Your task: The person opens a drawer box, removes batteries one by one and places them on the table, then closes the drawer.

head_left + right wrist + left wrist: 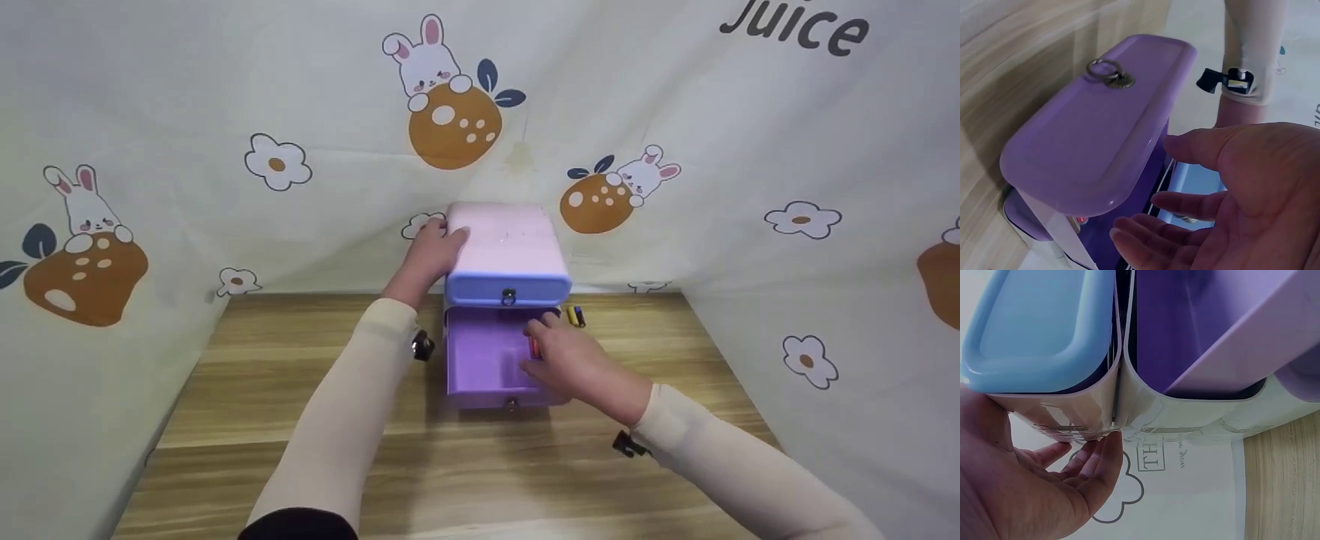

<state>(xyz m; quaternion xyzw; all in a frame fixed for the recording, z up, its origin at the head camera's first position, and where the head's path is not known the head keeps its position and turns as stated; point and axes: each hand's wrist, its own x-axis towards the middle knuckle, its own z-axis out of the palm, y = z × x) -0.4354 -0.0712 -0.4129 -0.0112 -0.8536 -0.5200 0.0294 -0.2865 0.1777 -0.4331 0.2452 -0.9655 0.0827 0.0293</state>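
Right hand, fingers apart, no visible grip, over pulled-out purple drawer; small red item inside. Left hand, fingers loosely extended, touches pink upper case, likely steadying it against the drawer's overhang.

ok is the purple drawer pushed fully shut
No, the purple drawer is pulled out below the blue drawer, with its inside showing.
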